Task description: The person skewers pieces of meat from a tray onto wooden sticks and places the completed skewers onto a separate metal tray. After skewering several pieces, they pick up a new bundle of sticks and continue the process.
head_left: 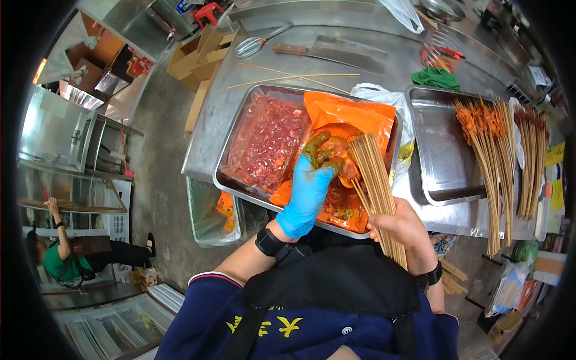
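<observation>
My left hand (pixel 309 189) wears a blue glove with sauce-stained fingertips. Its fingers close around orange-red marinated meat (pixel 338 150) over an open orange bag (pixel 351 108). A thick bundle of wooden skewers (pixel 379 180) is in my bare right hand (pixel 403 231), its upper ends leaning beside the meat. One or two skewers angle off from the bundle toward the meat. Both hands are above a metal tray (pixel 240 129), which holds the orange bag on its right. Dark red diced raw meat (pixel 270 141) in clear plastic fills the tray's left side.
A second metal tray (pixel 429 150) at right bears loaded meat skewers (pixel 480 123). Behind lie a cleaver (pixel 333 53), scissors (pixel 261 42), loose skewers (pixel 294 78) and a green cloth (pixel 438 78). A lined bin (pixel 207 216) stands below left. Another person (pixel 72 255) is at far left.
</observation>
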`<state>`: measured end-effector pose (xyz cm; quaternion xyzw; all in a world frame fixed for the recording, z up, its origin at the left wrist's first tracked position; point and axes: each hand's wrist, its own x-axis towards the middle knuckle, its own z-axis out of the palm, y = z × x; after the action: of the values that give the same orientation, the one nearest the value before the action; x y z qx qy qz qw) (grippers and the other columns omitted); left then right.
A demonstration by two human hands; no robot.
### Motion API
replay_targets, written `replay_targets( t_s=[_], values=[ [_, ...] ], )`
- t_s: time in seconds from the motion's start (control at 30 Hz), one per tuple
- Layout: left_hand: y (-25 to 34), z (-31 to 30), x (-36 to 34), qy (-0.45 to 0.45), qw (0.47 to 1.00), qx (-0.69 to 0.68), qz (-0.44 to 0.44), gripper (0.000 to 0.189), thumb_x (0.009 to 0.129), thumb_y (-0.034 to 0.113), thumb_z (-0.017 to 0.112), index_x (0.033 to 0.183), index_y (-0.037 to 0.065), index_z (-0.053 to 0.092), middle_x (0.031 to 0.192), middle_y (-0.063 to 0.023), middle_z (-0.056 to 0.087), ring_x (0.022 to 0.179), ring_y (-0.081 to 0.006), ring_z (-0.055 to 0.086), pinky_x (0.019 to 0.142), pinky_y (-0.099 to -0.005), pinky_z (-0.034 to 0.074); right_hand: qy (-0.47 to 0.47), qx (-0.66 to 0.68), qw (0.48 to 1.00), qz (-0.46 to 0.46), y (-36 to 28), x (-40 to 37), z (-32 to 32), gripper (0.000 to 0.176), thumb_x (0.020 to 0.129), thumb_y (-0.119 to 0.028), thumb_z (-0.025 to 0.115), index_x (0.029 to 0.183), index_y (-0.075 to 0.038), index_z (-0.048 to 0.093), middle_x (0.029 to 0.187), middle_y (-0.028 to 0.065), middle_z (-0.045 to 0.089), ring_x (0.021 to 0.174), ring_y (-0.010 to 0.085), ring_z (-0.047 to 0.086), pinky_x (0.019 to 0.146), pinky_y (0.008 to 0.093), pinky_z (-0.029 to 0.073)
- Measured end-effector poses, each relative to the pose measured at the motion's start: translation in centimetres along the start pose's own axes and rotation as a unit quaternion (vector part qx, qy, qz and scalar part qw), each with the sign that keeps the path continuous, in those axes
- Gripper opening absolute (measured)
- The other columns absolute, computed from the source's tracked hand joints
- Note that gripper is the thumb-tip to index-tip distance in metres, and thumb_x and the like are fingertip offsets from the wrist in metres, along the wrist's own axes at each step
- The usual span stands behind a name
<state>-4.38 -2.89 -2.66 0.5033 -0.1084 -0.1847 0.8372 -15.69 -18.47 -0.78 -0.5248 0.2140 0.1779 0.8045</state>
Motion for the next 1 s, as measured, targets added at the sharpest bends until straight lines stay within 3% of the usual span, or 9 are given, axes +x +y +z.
replay_targets(
  t_s=[0.1,0.17,0.3,0.8,1.0],
  values=[
    [0.3,-0.4,0.3,0.010,0.999,-0.028,-0.026,0.040,0.078,-0.003,0.049,0.118,-0.004,0.043,0.112,-0.0094,0.051,0.099,-0.0157,0.053,0.086,-0.0279,0.044,-0.002,0.004,1.000,0.005,-0.2,-0.1,0.3,0.020,0.072,0.000,0.057,0.092,0.004,0.053,0.069,0.0072,0.057,0.054,0.0125,0.055,0.050,0.0240,0.046],
    [0.8,-0.2,0.4,0.033,0.990,-0.061,-0.119,0.032,0.080,-0.002,0.049,0.112,-0.003,0.049,0.106,-0.0085,0.055,0.096,-0.0153,0.054,0.084,-0.0275,0.045,0.002,0.009,1.000,0.006,-0.2,-0.2,0.3,0.020,0.072,0.000,0.057,0.092,0.004,0.053,0.070,0.0071,0.057,0.054,0.0124,0.055,0.051,0.0240,0.046],
    [0.2,-1.0,0.5,0.026,0.984,-0.109,-0.137,0.026,0.082,0.000,0.049,0.108,-0.003,0.052,0.101,-0.0075,0.057,0.093,-0.0147,0.055,0.082,-0.0269,0.045,-0.001,0.001,1.000,0.004,-0.1,-0.2,0.3,0.021,0.073,0.000,0.057,0.093,0.004,0.053,0.070,0.0069,0.057,0.054,0.0124,0.055,0.051,0.0240,0.046],
    [-0.5,-0.5,0.6,0.038,0.997,-0.053,-0.035,0.029,0.083,0.002,0.048,0.111,-0.002,0.049,0.106,-0.0066,0.055,0.096,-0.0155,0.053,0.085,-0.0284,0.043,-0.006,-0.018,1.000,0.008,-0.2,-0.3,0.4,0.021,0.073,0.000,0.056,0.093,0.004,0.053,0.070,0.0067,0.056,0.054,0.0122,0.055,0.050,0.0238,0.046],
    [-0.7,-0.4,0.2,-0.017,0.989,0.103,0.105,0.027,0.082,0.002,0.050,0.109,-0.003,0.051,0.103,-0.0058,0.056,0.095,-0.0132,0.052,0.084,-0.0268,0.042,-0.001,0.010,1.000,0.001,-0.2,-0.4,0.3,0.021,0.073,0.001,0.056,0.094,0.005,0.052,0.070,0.0069,0.057,0.053,0.0126,0.055,0.050,0.0238,0.047]
  ],
)
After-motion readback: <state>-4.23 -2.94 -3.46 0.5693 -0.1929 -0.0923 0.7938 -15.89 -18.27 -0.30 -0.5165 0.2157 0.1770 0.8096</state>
